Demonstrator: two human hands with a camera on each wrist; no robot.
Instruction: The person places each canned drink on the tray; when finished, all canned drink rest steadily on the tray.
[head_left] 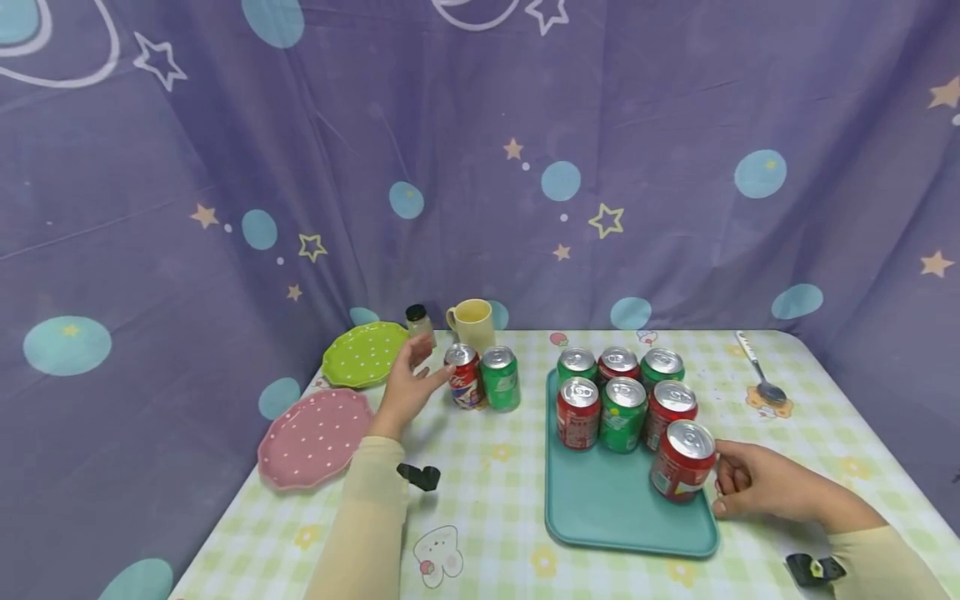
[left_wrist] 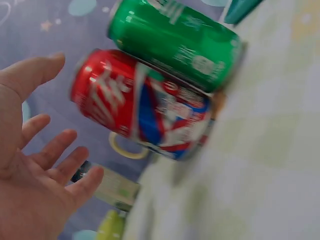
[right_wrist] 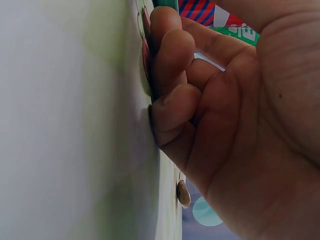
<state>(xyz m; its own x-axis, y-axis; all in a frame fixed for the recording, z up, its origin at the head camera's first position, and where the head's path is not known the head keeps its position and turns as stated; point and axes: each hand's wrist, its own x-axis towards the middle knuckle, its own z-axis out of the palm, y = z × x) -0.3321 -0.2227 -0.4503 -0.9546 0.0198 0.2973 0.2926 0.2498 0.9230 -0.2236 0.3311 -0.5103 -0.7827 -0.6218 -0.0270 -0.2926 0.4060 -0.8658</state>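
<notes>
My left hand (head_left: pixel 408 385) reaches beside a red soda can (head_left: pixel 466 385) with a blue and white pattern, thumb and fingers spread. In the left wrist view a gap shows between the hand (left_wrist: pixel 45 150) and this can (left_wrist: pixel 145 107). A green can (head_left: pixel 501 382) stands against its right side. On the teal tray (head_left: pixel 600 517), a red can (head_left: pixel 681 467) stands near the right edge. My right hand (head_left: pixel 772 483) is just right of it, fingers loosely bent, index fingertip at the can's side; whether it touches cannot be told. In the right wrist view the bent fingers (right_wrist: pixel 175 105) hold nothing visible.
Several more red and green cans, including a green one (head_left: pixel 622 421), fill the tray's back. A yellow mug (head_left: pixel 476 325), dark-lidded jar (head_left: pixel 420 325), green plate (head_left: pixel 366 354) and pink plate (head_left: pixel 315 437) stand left. A spoon (head_left: pixel 761 371) lies back right.
</notes>
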